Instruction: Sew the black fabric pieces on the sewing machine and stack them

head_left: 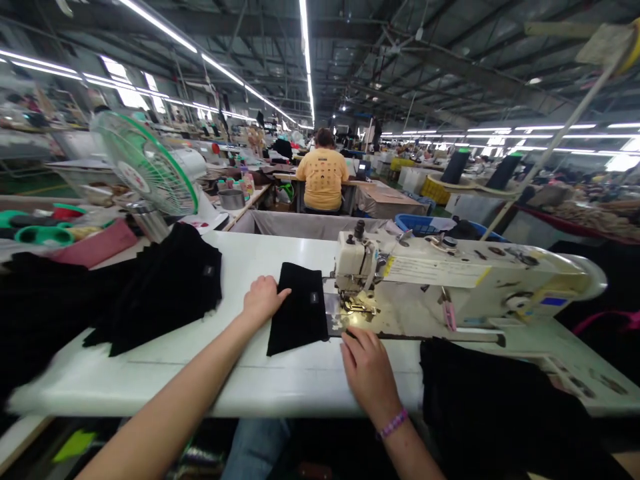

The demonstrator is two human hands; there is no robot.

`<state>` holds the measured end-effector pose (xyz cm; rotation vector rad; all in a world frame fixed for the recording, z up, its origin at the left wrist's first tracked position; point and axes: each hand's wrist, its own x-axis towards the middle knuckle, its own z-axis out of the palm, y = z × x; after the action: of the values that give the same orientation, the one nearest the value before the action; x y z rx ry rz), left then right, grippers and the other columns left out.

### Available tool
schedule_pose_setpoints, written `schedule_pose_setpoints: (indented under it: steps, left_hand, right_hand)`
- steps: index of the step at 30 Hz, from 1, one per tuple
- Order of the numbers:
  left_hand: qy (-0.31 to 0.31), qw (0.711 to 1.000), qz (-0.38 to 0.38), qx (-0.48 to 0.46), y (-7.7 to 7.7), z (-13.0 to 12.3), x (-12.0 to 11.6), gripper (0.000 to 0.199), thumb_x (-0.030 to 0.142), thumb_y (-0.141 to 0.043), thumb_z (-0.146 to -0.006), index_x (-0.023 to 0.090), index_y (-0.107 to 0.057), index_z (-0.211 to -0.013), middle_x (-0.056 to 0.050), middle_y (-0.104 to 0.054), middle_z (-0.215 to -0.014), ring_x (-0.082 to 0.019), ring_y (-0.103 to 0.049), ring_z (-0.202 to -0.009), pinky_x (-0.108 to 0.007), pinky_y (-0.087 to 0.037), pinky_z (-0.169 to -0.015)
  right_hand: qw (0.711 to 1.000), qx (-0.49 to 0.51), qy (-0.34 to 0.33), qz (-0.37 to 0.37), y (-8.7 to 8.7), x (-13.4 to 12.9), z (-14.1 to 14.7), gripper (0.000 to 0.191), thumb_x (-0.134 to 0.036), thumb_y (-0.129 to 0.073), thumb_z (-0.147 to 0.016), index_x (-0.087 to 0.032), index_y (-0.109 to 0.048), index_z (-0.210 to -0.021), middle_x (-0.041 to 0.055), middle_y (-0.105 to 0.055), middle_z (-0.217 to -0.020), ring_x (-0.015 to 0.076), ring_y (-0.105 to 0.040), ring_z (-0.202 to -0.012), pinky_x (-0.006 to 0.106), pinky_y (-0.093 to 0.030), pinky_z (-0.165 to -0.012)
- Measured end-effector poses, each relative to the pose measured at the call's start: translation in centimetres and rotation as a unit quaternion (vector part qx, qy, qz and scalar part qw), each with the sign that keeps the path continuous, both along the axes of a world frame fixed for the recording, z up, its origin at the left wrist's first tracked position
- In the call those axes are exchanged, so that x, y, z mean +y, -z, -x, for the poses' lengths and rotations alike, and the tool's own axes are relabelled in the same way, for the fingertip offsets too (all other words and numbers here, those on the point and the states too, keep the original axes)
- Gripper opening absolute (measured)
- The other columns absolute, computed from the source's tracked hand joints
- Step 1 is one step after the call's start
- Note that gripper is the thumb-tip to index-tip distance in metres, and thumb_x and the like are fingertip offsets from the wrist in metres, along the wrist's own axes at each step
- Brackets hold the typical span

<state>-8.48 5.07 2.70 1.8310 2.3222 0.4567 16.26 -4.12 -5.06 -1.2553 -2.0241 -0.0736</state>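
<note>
A black fabric piece (299, 310) with a small grey label (314, 298) lies flat on the white table, left of the sewing machine's needle area. My left hand (263, 298) is at its left edge, fingers curled and thumb over the cloth. The sewing machine (430, 267) has its lit presser foot (359, 307) just right of the piece; no cloth shows under it. In front of the metal plate rests my right hand (367, 367), fingers bent together. Something small and dark shows at its fingertips, too unclear to name.
A stack of black labelled pieces (173, 287) lies to the left. More black cloth (500, 407) hangs over the front edge at right. A green fan (150, 163) stands at back left, thread cones (455, 167) at back right. A person in yellow (323, 177) sits ahead.
</note>
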Motion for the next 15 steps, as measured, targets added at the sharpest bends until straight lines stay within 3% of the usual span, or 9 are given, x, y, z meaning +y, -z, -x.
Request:
schedule_pose_setpoints:
  steps: [3,6,8,13,15]
  left_hand:
    - [-0.023,0.998,0.021,-0.054,0.4,0.5,1.0,0.029,0.036,-0.063,-0.094,0.014,-0.064,-0.113,-0.009,-0.067,-0.112,-0.021,-0.066,-0.098,-0.042,-0.056,-0.086]
    - [-0.043,0.995,0.008,-0.09,-0.8,1.8,1.6,0.032,0.037,-0.062,-0.095,0.015,-0.062,-0.119,-0.008,-0.066,-0.116,-0.02,-0.067,-0.096,-0.04,-0.058,-0.082]
    - [-0.062,0.993,-0.011,-0.095,-2.9,4.0,1.8,0.033,0.036,-0.062,-0.095,0.015,-0.062,-0.12,-0.008,-0.066,-0.116,-0.02,-0.067,-0.097,-0.04,-0.059,-0.082]
    - [-0.127,0.99,-0.049,-0.037,-10.1,11.7,0.6,0.029,0.037,-0.062,-0.095,0.014,-0.064,-0.113,-0.008,-0.068,-0.111,-0.02,-0.067,-0.096,-0.042,-0.057,-0.085]
    - [-0.146,0.987,-0.068,0.003,-12.2,13.1,-0.8,0.034,0.039,-0.063,-0.092,0.008,-0.064,-0.107,-0.015,-0.07,-0.106,-0.029,-0.068,-0.099,-0.047,-0.055,-0.087]
  right_hand:
    - [1.0,0.004,-0.019,-0.023,0.9,0.0,-0.4,0.021,-0.018,-0.052,-0.097,-0.018,-0.072,-0.105,0.0113,-0.072,-0.11,0.028,-0.064,-0.104,0.046,-0.052,-0.093]
    - [0.999,0.008,-0.034,-0.039,1.9,0.2,-0.7,0.021,-0.022,-0.052,-0.098,-0.019,-0.072,-0.105,0.0111,-0.072,-0.11,0.0283,-0.064,-0.103,0.046,-0.052,-0.092]
    - [0.998,0.007,-0.041,-0.044,2.4,0.3,-0.8,0.021,-0.024,-0.052,-0.099,-0.019,-0.071,-0.106,0.0111,-0.072,-0.11,0.0283,-0.064,-0.102,0.046,-0.052,-0.092]
    - [0.998,0.001,-0.042,-0.042,2.5,0.5,-0.9,0.021,-0.022,-0.052,-0.098,-0.019,-0.071,-0.106,0.0112,-0.072,-0.11,0.0284,-0.065,-0.102,0.047,-0.053,-0.091]
    - [0.999,0.002,-0.03,-0.028,2.1,0.4,-0.6,0.021,-0.021,-0.052,-0.097,-0.019,-0.071,-0.106,0.0112,-0.072,-0.111,0.0285,-0.065,-0.103,0.048,-0.053,-0.092]
